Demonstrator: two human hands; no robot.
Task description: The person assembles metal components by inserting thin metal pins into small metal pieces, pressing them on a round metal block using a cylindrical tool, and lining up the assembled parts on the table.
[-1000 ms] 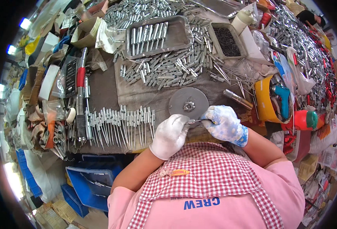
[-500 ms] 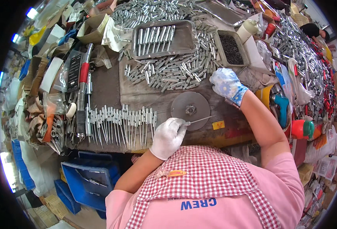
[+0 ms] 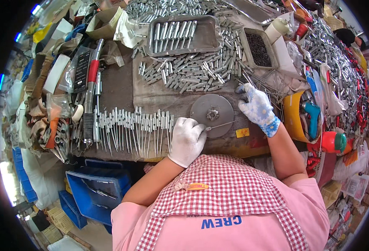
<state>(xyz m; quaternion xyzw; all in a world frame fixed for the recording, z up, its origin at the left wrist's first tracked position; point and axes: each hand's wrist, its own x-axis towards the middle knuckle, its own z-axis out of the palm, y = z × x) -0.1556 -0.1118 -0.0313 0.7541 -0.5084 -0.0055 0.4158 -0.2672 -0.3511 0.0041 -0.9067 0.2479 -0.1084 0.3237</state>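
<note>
One holding step, apparently: pinching metal rod (image 3: 223,125) in left hand (image 3: 187,137) over grey disc (image 3: 212,103), with right hand (image 3: 258,106) half-curled right of disc, can't tell if gripping anything. Probably needs steady pinch next.

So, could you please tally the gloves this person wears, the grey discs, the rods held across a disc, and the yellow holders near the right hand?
Gloves (white glove, blue-flowered glove): 2
Grey disc: 1
Held rod: 1
Yellow holder: 1
Total: 5

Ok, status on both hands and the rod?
Left hand gripping thin metal rod, near end hidden. Rod lies across grey disc. Right hand apart from rod, grip unclear.
</note>
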